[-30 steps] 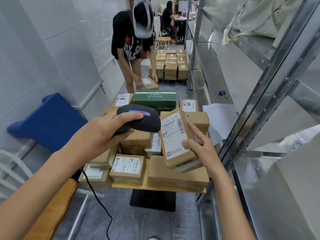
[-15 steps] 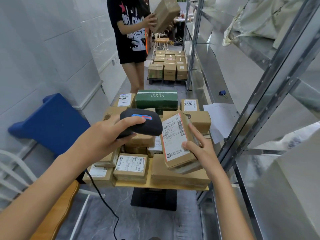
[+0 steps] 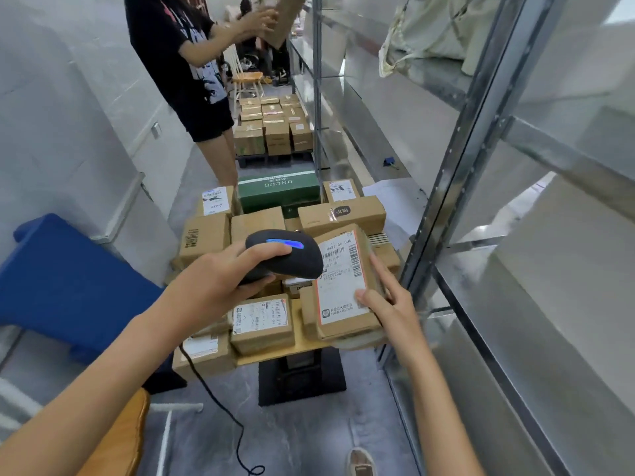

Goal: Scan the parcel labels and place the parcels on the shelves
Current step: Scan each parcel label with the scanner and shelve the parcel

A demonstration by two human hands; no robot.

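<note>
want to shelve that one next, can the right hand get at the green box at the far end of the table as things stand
Probably not yet. The right hand is holding the labelled parcel, and the green box lies beyond rows of cardboard parcels. Nothing rests on top of it, though.

Labelled cardboard parcels (image 3: 263,323) and a green box (image 3: 279,192) crowd a small wooden table (image 3: 275,353) standing on the grey floor (image 3: 302,438).

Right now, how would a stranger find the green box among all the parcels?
Start at the small wooden table piled with brown cardboard parcels beside the metal shelving. At the pile's far end lies the long green cardboard box. It alone is green, with white lettering on top.
</note>
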